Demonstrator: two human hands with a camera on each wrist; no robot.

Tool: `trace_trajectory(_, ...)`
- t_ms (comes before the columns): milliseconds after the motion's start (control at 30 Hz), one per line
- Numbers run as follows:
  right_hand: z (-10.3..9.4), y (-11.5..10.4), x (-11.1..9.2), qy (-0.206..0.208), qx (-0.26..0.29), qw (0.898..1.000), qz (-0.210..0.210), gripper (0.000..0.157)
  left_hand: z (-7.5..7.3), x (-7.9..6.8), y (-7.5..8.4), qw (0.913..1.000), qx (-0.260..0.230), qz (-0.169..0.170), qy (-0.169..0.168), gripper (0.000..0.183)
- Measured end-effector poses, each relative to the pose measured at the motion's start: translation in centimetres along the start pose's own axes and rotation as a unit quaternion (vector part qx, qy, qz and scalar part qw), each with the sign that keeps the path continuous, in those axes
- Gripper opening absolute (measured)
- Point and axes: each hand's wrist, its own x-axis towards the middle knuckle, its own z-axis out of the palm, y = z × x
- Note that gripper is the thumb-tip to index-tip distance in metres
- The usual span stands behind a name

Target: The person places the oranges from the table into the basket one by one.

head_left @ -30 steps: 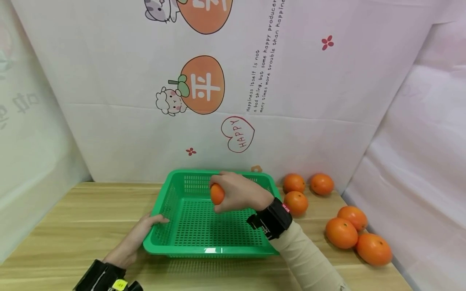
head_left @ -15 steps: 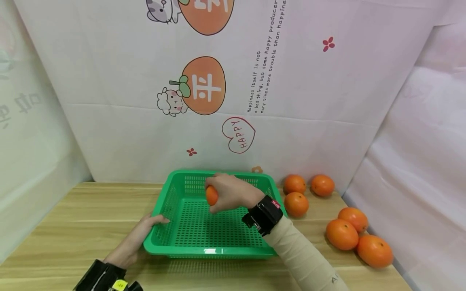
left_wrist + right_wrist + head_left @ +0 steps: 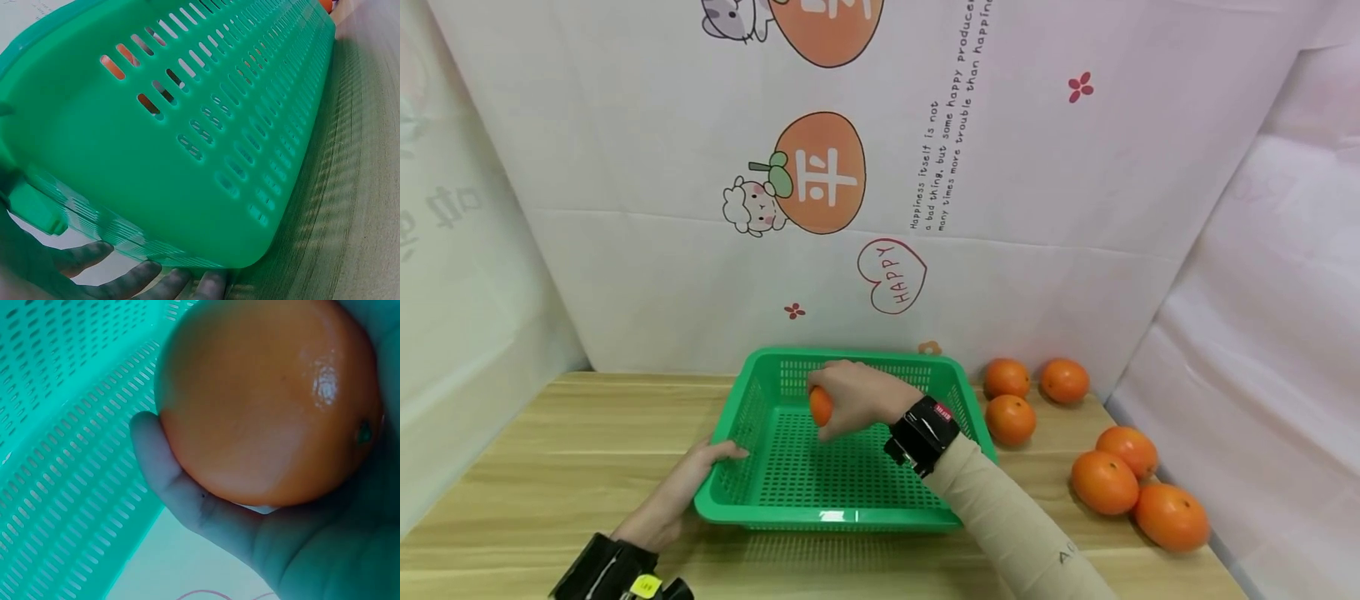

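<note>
A green plastic basket (image 3: 838, 518) with slotted walls stands on the wooden table. My left hand (image 3: 681, 487) grips its left rim: the thumb lies over the edge, while the fingers (image 3: 128, 281) rest against the outer wall in the left wrist view. Over the basket's inside, left of its middle, is my right hand (image 3: 859, 398), holding an orange (image 3: 821, 406). The right wrist view shows that orange (image 3: 262, 400) up close, with the thumb (image 3: 165, 465) curled along its side and a small green stem end visible. Most of my right fingers are hidden.
Three oranges (image 3: 1011, 419) sit just right of the basket near the back wall. Three more oranges (image 3: 1105, 482) lie grouped nearer the table's right edge. A white printed cloth (image 3: 1000, 283) hangs behind, with pale cloth walls on both sides.
My right hand has moved left over the basket, carrying the orange with it. The left hand keeps its place on the rim, and the loose oranges have not moved.
</note>
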Motion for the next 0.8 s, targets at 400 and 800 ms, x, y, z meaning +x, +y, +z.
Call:
trace_trajectory(400, 0.9, 0.0, 2.8, -0.034, -0.014, 0.999, 0.013, 0.052, 0.0, 0.1, 0.0, 0.9996, 0.015, 0.001, 0.022, 0.078)
trace_trajectory(800, 1.7, -0.1, 5.2, -0.046, -0.044, 0.998, 0.016, 0.055, -0.2, 0.1, -0.2, 0.9998, 0.015, 0.008, 0.011, 0.078)
